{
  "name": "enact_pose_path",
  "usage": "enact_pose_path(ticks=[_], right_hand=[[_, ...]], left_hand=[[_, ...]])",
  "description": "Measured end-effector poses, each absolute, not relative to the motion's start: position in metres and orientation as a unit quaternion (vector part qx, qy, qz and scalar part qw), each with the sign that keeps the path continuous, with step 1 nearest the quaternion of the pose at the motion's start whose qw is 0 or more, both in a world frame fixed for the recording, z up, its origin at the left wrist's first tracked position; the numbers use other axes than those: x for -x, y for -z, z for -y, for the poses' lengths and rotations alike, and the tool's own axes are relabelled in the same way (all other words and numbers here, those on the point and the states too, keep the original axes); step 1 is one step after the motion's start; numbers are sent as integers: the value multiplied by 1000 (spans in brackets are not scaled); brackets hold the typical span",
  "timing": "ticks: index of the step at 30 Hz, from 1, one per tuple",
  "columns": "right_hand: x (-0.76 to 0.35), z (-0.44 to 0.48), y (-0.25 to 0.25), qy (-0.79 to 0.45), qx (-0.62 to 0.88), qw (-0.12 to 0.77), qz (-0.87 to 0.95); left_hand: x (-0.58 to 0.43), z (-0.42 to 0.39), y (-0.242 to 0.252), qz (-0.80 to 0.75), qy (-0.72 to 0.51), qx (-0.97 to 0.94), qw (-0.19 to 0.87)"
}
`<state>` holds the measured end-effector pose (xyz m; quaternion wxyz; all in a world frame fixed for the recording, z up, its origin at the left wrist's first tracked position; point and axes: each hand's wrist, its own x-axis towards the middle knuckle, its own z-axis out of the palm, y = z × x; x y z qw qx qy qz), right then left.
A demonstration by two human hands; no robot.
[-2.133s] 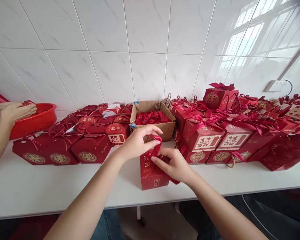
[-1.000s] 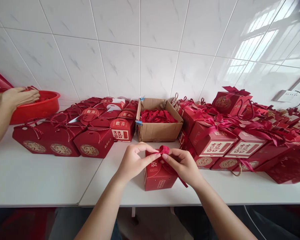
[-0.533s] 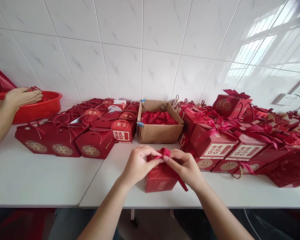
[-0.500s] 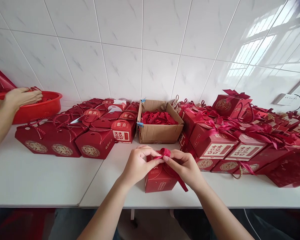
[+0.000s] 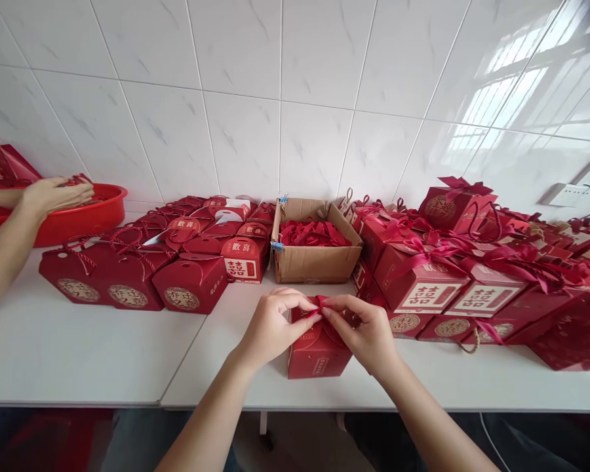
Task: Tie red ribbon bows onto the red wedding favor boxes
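Observation:
A red gift box (image 5: 319,357) stands on the white table near its front edge, between my two hands. My left hand (image 5: 280,324) pinches the red ribbon (image 5: 319,303) at the top of the box, from the left. From the right, my right hand (image 5: 361,328) pinches the same ribbon, its fingertips almost touching those of the left. The knot is partly hidden by my fingers. Behind the box, an open cardboard box (image 5: 317,263) holds a heap of red ribbons (image 5: 314,233).
Rows of red boxes (image 5: 189,285) stand to the left, stacked beribboned boxes (image 5: 427,282) to the right. At the far left, another person's hands (image 5: 61,195) are over a red basin (image 5: 86,219). A power strip (image 5: 570,195) is by the tiled wall.
The ribbon loop that stood up between my fingers is smaller and lower, and the hanging ribbon end is now mostly out of sight behind my right hand. The view has shifted slightly.

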<state>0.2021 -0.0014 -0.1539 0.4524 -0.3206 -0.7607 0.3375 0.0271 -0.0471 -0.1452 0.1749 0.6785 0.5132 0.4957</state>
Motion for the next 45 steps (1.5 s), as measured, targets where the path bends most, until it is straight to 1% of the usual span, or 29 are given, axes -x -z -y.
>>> enact_pose_path(ticks=[2,5,9,14,17,19,25,28,30,33,36,38,41,45], right_hand=[[-203,3,151,-282,318,439,791],[-206,5,146,-239,307,419,820],[-208,8,143,-216,322,404,828],[-207,7,148,-216,350,415,812],[-206,4,150,-242,353,414,804],[-206,1,149,-285,349,401,798],[-204,-5,143,-489,292,326,755],[-203,-4,147,-569,261,328,708],[-203,-2,151,-597,250,344,680],[-203,0,156,-591,250,365,674],[-203,1,158,-571,259,367,687],[-203,2,158,-562,267,365,693],[-203,4,157,-554,277,362,697],[-207,8,153,-532,291,343,717]], left_hand=[[-27,46,147,-511,-503,-674,178],[-27,45,149,-509,-510,-671,177],[-30,44,151,-510,-521,-663,171],[-35,43,151,-506,-537,-654,168],[-34,43,150,-501,-541,-654,172],[-33,43,149,-499,-542,-653,175],[-33,42,147,-499,-545,-647,186],[-32,41,147,-497,-535,-653,202],[-32,40,147,-495,-529,-655,216],[-32,40,148,-496,-534,-648,221],[-31,45,145,-506,-545,-644,179],[-30,51,141,-513,-512,-670,161],[-29,57,135,-521,-450,-705,172],[-28,58,135,-528,-450,-691,204]])
